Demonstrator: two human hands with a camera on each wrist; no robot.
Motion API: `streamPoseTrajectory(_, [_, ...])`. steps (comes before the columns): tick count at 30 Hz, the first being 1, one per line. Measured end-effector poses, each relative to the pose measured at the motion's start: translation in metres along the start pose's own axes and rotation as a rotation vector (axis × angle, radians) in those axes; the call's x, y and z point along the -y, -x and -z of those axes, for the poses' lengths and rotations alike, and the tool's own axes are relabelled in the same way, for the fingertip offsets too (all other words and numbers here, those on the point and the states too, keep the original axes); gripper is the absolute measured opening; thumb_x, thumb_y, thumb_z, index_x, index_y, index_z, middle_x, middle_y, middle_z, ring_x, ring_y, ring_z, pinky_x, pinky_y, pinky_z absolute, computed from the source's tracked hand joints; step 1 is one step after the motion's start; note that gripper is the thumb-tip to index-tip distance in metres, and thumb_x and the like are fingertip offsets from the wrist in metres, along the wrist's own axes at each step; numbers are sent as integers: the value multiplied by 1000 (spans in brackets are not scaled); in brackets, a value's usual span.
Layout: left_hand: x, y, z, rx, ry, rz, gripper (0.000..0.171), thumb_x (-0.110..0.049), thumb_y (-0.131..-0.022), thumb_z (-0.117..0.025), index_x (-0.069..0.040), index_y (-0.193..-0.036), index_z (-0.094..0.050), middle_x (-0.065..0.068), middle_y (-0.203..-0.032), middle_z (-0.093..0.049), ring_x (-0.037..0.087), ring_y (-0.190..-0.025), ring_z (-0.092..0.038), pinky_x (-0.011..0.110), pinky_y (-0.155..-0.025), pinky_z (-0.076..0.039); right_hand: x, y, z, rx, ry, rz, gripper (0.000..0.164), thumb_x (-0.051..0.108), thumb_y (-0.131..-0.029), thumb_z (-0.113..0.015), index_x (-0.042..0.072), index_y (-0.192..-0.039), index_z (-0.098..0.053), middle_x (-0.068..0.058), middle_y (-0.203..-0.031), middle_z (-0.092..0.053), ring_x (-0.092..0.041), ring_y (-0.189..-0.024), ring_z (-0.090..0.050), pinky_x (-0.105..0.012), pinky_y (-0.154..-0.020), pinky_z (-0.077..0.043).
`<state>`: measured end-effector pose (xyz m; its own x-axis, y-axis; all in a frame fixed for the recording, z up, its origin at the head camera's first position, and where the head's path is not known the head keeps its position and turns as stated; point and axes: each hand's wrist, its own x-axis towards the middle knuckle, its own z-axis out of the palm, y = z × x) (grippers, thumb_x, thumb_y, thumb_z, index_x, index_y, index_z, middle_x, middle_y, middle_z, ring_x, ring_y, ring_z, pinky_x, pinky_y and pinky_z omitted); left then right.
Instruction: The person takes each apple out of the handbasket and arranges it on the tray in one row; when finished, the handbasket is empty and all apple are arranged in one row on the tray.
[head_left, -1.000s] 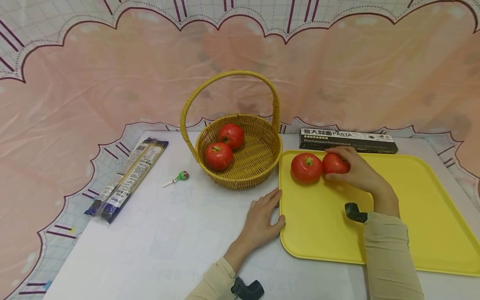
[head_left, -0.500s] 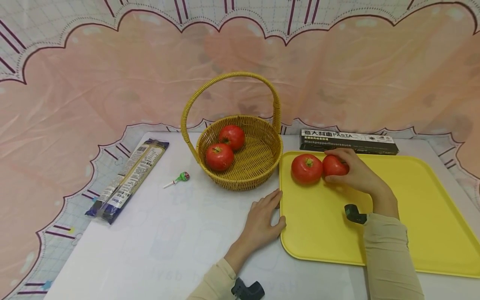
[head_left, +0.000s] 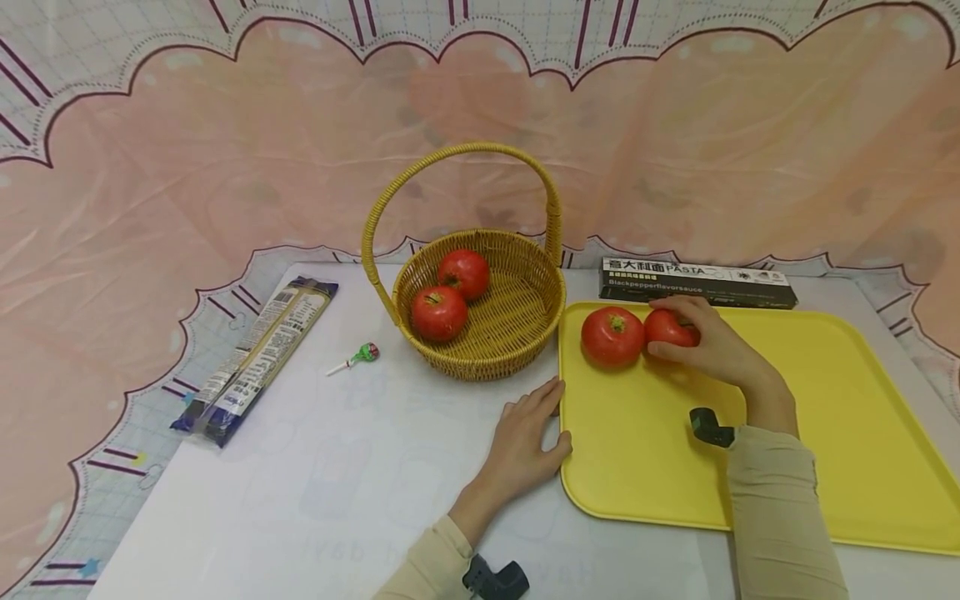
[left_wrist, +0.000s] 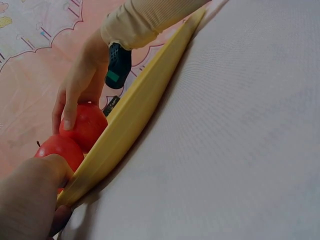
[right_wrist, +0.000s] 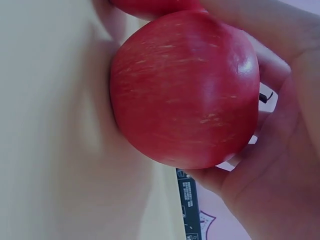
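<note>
My right hand (head_left: 705,337) holds a red apple (right_wrist: 185,90) from its right side, thumb in front and fingers behind. The apple sits at the back of the yellow tray (head_left: 645,467), and its dark stem shows in the right wrist view. A second red apple (head_left: 612,337) is right beside it on the left, near the tray's corner. My left hand (head_left: 525,433) rests at the tray's left edge, fingers stretched out and thumb tip on the rim. The left wrist view shows both tray apples past the tray's raised edge, with the thumb partly covering the nearer one (left_wrist: 60,149).
A woven basket (head_left: 517,350) with a tall handle and two red apples (head_left: 439,313) stands left of the tray. Behind the tray lies a black pasta box (head_left: 697,285). Further left are a green-wrapped lollipop (head_left: 365,352) and a long plastic packet (head_left: 258,358).
</note>
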<state>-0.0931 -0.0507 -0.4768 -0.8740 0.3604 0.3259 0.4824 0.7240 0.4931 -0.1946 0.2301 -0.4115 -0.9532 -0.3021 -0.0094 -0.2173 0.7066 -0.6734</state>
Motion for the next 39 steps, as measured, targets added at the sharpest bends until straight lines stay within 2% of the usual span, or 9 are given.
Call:
streamPoseTrajectory(6, [0, 0, -1, -1, 0, 3, 59, -28, -80, -51, -11, -135, -38, -1, -139, -38, 12, -115, -46, 23, -77, -31, -1, -1, -2, -8, -4, 24, 57, 36, -79, -63, 20, -129, -41, -12, -128, -30, -33, -112, -36, -54, -89, -35])
streamPoseTrajectory(19, [0, -1, -2, 1, -4, 0, 59, -28, -80, -51, -12, -135, -38, -1, -139, -38, 11, -117, -45, 24, -78, -31, 1, 0, -2, -14, 6, 54, 54, 32, -81, -61, 16, -129, -42, -15, -129, -29, -36, -111, -37, -55, -88, -35])
streamPoseTrajectory(25, [1, -1, -1, -8, -14, -3, 59, -28, -80, -52, -12, -135, -38, -2, -139, -39, 12, -116, -45, 24, -77, -32, 1, -2, -3, -23, -7, 28, 53, 38, -80, -60, 19, -127, -44, -12, -130, -29, -33, -113, -36, -54, -89, -35])
streamPoseTrajectory(28, [1, -2, 0, -18, -15, -6, 59, -27, -79, -53, -12, -134, -39, -1, -138, -39, 12, -115, -46, 25, -77, -32, 2, -5, -2, -53, -13, 42, 50, 39, -80, -59, 18, -125, -46, -9, -132, -30, -31, -116, -35, -55, -91, -34])
streamPoseTrajectory(35, [1, -2, -1, -22, 13, -5, 58, -26, -79, -53, -11, -134, -40, 0, -138, -40, 13, -112, -48, 24, -77, -31, 12, -11, -2, -223, -49, 196, 37, 22, -82, -61, 12, -116, -53, -9, -130, -37, -28, -119, -35, -53, -93, -33])
streamPoseTrajectory(39, [0, -1, -3, -13, 20, 1, 58, -27, -79, -53, -12, -134, -40, -1, -138, -40, 13, -111, -48, 24, -77, -31, 22, -15, -3, -279, -33, 262, 33, 17, -82, -60, 13, -114, -55, -8, -128, -42, -27, -120, -36, -53, -97, -30])
